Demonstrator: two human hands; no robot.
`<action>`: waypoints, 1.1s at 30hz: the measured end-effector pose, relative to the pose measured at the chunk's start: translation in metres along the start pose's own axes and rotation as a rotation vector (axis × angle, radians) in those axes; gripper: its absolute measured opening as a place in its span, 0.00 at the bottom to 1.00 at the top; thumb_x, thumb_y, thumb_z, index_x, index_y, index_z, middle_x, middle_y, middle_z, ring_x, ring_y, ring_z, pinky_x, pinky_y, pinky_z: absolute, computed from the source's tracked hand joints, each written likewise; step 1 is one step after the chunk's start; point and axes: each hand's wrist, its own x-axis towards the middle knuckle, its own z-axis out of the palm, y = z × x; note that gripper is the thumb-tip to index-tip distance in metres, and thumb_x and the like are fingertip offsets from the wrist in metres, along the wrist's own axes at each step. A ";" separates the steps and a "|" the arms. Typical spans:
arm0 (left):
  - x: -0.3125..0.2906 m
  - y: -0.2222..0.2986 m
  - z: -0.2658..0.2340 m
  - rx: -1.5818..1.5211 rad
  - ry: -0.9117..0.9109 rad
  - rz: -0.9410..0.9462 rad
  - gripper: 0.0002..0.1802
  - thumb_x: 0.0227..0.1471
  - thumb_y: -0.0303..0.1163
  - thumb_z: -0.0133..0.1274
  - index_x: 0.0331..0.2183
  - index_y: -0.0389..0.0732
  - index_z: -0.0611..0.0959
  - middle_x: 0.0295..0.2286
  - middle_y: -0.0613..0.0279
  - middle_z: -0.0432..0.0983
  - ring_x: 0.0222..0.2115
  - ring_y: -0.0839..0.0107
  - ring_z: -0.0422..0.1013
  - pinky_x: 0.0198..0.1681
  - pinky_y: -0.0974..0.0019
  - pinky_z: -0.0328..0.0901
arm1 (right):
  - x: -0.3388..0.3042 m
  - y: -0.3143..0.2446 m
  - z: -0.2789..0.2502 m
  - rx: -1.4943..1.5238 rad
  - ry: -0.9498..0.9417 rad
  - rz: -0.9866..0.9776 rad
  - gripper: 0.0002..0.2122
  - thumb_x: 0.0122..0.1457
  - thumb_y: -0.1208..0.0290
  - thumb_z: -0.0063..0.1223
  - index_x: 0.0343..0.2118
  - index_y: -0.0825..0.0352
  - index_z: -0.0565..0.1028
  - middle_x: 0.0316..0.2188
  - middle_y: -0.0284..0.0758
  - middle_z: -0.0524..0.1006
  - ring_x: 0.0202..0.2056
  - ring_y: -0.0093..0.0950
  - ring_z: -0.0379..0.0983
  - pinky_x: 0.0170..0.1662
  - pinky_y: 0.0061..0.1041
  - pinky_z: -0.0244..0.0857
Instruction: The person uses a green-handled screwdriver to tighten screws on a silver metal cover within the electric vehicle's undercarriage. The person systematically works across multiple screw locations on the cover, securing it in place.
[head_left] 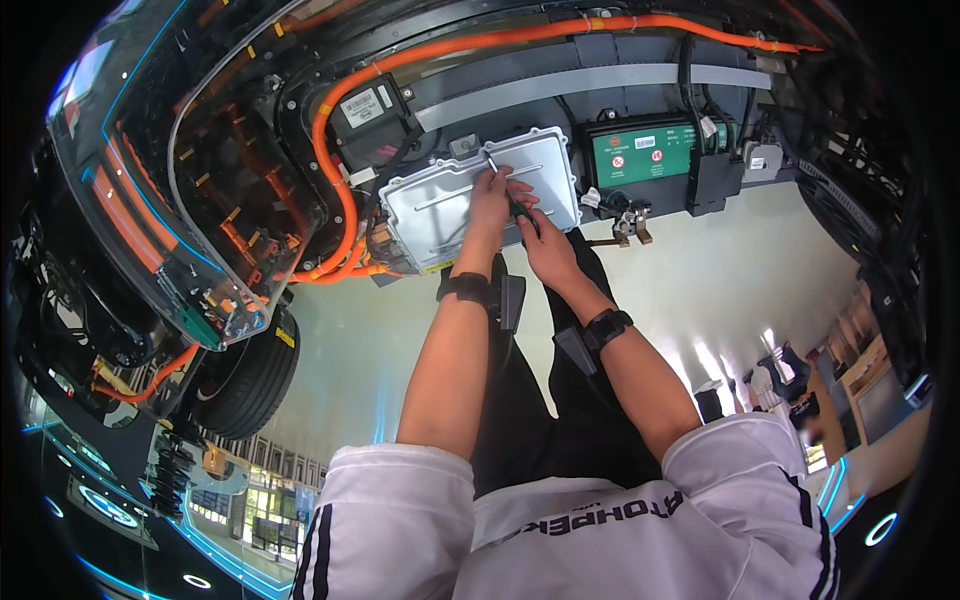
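Note:
A silver metal cover with raised ribs and small lugs round its rim lies in front of me. My right hand is closed round the dark handle of a screwdriver. Its thin shaft points away from me, and the tip is at the far rim of the cover. My left hand is over the cover, its fingers bent round the shaft; how firmly they grip is partly hidden.
A thick orange cable curves round the cover's left and far sides. To the left sits a black box with a white label. Right of the cover are a green-topped battery and a metal terminal clamp. A tyre stands at lower left.

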 end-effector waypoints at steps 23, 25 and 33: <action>0.014 0.005 -0.018 0.137 -0.071 -0.018 0.13 0.64 0.35 0.39 0.42 0.36 0.72 0.35 0.52 0.78 0.32 0.65 0.75 0.37 0.64 0.70 | 0.021 0.009 0.034 0.425 -0.223 0.207 0.19 0.68 0.62 0.29 0.56 0.68 0.63 0.21 0.37 0.73 0.19 0.27 0.71 0.24 0.27 0.65; 0.014 0.006 -0.017 0.146 -0.059 -0.041 0.12 0.64 0.34 0.39 0.42 0.37 0.72 0.35 0.52 0.78 0.32 0.64 0.75 0.36 0.64 0.71 | 0.020 0.009 0.034 0.420 -0.226 0.212 0.18 0.68 0.62 0.29 0.53 0.69 0.64 0.21 0.36 0.73 0.19 0.26 0.70 0.25 0.26 0.65; 0.014 0.011 -0.018 0.180 -0.054 -0.104 0.12 0.64 0.34 0.36 0.43 0.38 0.70 0.36 0.51 0.77 0.33 0.62 0.75 0.35 0.60 0.72 | 0.009 -0.017 0.022 0.484 -0.275 0.325 0.17 0.69 0.62 0.29 0.46 0.70 0.68 0.22 0.34 0.74 0.24 0.23 0.72 0.28 0.26 0.66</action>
